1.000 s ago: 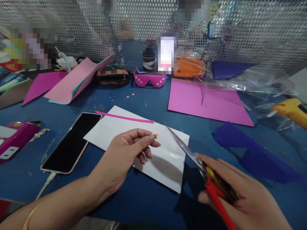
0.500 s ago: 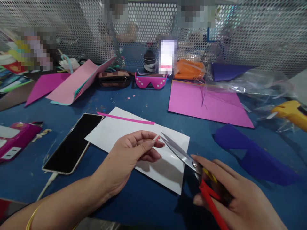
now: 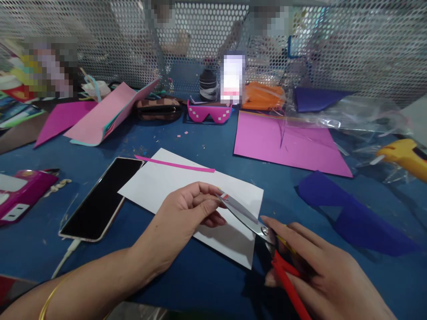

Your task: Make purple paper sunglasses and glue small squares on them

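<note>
My left hand is pinched at the fingertips over the white sheet. A tiny pinkish strip shows at those fingertips, mostly hidden by them and by the blades. Red-handled scissors are gripped in my right hand, their tips touching or very near the strip and the left fingers. Whether the blades are fully closed I cannot tell. Behind the left hand, a long magenta strip lies across the far part of the white sheet.
A black-screened phone with a cable lies left. Pink paper glasses stand at the back, near a lit phone. On the right are a pink sheet, blue pieces and a yellow glue gun. A perforated metal screen rises behind.
The scissors have shifted left and slightly down, so their tips now overlap the small strip at my left fingertips. Their blades look closer together. My left hand has barely moved.
</note>
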Action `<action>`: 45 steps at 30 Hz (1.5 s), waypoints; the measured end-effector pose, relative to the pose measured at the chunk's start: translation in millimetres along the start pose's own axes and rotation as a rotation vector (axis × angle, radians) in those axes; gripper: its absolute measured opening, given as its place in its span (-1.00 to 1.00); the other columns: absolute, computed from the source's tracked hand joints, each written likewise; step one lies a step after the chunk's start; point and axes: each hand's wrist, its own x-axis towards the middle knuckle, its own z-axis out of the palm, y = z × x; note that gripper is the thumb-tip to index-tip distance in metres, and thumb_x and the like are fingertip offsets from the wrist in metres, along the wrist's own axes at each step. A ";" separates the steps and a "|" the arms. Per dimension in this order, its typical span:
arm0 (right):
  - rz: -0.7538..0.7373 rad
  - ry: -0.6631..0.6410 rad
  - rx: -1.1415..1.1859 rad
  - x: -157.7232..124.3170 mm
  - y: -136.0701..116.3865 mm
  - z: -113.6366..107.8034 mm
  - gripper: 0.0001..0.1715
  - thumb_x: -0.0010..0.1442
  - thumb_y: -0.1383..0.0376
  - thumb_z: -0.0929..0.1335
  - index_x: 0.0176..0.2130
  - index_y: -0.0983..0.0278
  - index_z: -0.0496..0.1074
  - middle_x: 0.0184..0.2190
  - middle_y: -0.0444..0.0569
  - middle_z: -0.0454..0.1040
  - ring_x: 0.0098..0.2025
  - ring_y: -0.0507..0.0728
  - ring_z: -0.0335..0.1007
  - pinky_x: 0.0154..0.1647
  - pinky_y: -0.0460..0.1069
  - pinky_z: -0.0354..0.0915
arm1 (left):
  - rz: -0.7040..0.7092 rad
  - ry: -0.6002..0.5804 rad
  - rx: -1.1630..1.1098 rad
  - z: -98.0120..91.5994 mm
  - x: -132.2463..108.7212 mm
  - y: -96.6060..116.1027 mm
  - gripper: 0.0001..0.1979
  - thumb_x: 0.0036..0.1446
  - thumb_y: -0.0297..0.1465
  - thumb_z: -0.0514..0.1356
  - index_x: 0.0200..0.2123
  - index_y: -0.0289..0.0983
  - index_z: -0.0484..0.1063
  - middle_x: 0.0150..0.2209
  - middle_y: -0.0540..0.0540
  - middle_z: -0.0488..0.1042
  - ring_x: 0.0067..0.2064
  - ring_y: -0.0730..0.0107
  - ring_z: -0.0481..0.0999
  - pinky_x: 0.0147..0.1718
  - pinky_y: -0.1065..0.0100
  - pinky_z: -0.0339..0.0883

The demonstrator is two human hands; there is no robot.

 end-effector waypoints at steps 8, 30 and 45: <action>-0.043 0.039 -0.065 0.1 0.5 0.2 -0.43 0.18 0.39 0.29 0.18 0.26 0.39 -0.28 -0.03 0.58 -0.35 0.05 0.60 -0.41 -0.17 0.49 | -0.011 -0.013 0.025 0.0 -0.7 -0.4 -0.92 0.16 -0.40 0.27 -0.29 -0.28 0.53 -0.51 0.05 0.56 -0.48 0.57 0.53 -0.46 0.57 0.36; -0.031 0.023 -0.034 -1.7 -0.3 2.4 -0.36 0.15 0.41 0.32 0.22 0.18 0.34 -0.29 -0.10 0.56 -0.37 0.02 0.58 -0.41 -0.20 0.47 | -0.051 -0.022 0.031 -1.9 -1.5 -2.6 -0.88 0.08 -0.34 0.33 -0.34 -0.28 0.55 -0.42 -0.01 0.57 -0.54 0.59 0.38 -0.56 0.54 0.27; 0.040 -0.007 -0.025 -5.4 -0.6 2.6 -0.26 0.09 0.19 0.48 0.23 0.16 0.33 -0.25 -0.07 0.55 -0.33 0.08 0.55 -0.40 -0.15 0.49 | -0.002 -0.013 0.058 -2.0 -1.6 -0.9 -0.93 0.07 -0.40 0.32 -0.42 -0.28 0.58 -0.48 0.01 0.57 -0.51 0.56 0.39 -0.47 0.51 0.28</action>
